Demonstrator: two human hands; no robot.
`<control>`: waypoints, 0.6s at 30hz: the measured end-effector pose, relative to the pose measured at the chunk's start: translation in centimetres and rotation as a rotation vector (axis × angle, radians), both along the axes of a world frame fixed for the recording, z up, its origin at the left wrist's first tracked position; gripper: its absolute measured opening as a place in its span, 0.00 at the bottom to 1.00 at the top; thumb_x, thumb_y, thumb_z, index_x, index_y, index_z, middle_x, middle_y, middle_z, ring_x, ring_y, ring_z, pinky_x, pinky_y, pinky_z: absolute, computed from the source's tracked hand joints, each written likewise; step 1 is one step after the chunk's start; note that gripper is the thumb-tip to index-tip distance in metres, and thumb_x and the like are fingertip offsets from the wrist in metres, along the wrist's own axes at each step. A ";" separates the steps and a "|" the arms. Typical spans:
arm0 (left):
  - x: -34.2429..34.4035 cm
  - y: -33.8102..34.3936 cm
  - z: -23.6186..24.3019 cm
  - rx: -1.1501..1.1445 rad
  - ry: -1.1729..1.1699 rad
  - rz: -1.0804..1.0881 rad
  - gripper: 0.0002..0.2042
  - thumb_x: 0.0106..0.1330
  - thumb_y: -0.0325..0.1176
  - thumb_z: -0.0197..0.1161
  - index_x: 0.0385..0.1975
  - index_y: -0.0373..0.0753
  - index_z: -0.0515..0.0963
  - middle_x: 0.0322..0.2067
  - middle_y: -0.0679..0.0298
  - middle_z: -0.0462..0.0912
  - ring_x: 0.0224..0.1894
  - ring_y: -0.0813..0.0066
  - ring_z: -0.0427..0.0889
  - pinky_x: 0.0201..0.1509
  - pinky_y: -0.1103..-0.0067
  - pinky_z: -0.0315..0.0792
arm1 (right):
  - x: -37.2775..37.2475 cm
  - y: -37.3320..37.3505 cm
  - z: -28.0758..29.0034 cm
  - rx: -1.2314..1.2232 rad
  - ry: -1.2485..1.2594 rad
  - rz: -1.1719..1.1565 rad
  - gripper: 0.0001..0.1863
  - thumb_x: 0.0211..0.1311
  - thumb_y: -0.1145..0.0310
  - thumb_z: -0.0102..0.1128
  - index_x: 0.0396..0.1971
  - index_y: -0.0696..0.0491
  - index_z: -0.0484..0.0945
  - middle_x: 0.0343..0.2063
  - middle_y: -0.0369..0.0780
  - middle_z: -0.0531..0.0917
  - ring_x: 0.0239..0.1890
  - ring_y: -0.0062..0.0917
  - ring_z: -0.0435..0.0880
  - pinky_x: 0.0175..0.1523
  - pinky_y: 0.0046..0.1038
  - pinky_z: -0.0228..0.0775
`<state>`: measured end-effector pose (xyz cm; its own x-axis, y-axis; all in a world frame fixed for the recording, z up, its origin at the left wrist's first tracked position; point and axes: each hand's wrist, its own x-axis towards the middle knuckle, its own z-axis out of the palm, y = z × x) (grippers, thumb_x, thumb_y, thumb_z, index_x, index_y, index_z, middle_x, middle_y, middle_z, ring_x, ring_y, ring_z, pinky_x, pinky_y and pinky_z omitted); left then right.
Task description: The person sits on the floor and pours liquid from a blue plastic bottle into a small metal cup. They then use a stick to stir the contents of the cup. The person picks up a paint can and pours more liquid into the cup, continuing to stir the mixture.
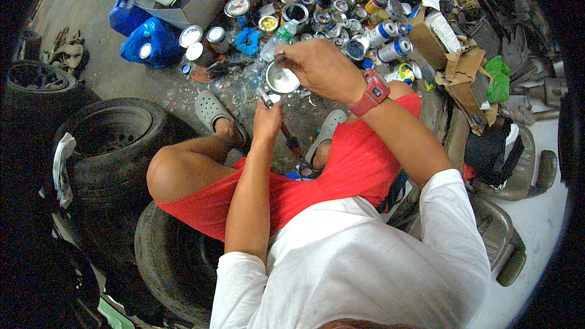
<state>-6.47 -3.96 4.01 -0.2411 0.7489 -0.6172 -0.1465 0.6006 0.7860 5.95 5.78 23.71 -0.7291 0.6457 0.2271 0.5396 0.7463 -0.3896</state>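
My left hand [268,123] is closed round the handle of what looks like a spray gun [264,97], its silvery metal showing above the fingers. A dark reddish hose or fitting [293,145] hangs below that fist. Beside the gun is a round cup [282,80] with white liquid inside; how it joins the gun is hidden. Over the cup's rim, my right hand [323,72] bends with its fingers pinched together. A small dark thing shows at its fingertips, too small to name. Just beyond the cup lies a clear plastic bottle [280,39] with a green label.
Several paint cans [294,13] crowd the floor ahead. A white box [183,1] and blue plastic bags [150,42] lie far left. Tyres [113,134] stand at my left. Torn cardboard [463,79] and grey plastic chairs [493,231] are at my right.
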 end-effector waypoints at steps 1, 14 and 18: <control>0.1 -0.1 0.5 0.003 -0.002 -0.006 0.30 0.64 0.35 0.61 0.63 0.26 0.61 0.37 0.54 0.81 0.32 0.68 0.81 0.31 0.75 0.73 | 0.1 0.1 0.0 -0.030 -0.009 0.015 0.07 0.60 0.69 0.59 0.36 0.55 0.79 0.26 0.51 0.81 0.31 0.49 0.81 0.37 0.45 0.72; -0.1 0.0 2.1 -0.053 0.131 -0.063 0.39 0.60 0.39 0.62 0.69 0.25 0.55 0.42 0.51 0.81 0.35 0.66 0.81 0.34 0.73 0.73 | 0.2 0.3 -0.1 -0.081 0.016 0.021 0.07 0.60 0.67 0.60 0.35 0.55 0.78 0.25 0.50 0.81 0.31 0.48 0.81 0.36 0.45 0.72; -0.5 -0.1 0.5 -0.009 0.014 -0.051 0.38 0.61 0.41 0.62 0.67 0.25 0.56 0.41 0.52 0.81 0.35 0.65 0.80 0.34 0.73 0.72 | 0.2 0.3 -0.3 0.028 -0.018 -0.032 0.08 0.59 0.67 0.60 0.35 0.54 0.78 0.24 0.50 0.81 0.30 0.48 0.81 0.35 0.45 0.72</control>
